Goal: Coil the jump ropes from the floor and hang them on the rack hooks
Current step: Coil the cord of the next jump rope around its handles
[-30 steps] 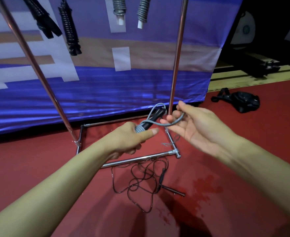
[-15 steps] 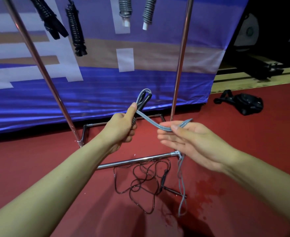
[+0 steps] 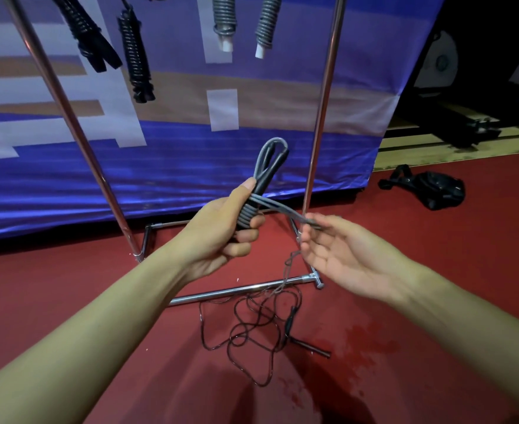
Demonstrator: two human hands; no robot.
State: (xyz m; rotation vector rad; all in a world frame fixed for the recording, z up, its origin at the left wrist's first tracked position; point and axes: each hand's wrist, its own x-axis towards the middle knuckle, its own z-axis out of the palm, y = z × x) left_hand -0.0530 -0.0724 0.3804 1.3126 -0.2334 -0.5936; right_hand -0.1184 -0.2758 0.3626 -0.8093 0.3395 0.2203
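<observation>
Grey jump rope [image 3: 264,175] is about half bundled: left hand [image 3: 224,234] grips the folded handles with several wraps on them, right hand [image 3: 334,249] pinches the loose tail by its fingertips, palm up. Four coiled ropes [image 3: 135,56] already hang up top on the rack [image 3: 322,117]. The thin black rope [image 3: 252,328] lies tangled on the floor, untouched.
</observation>
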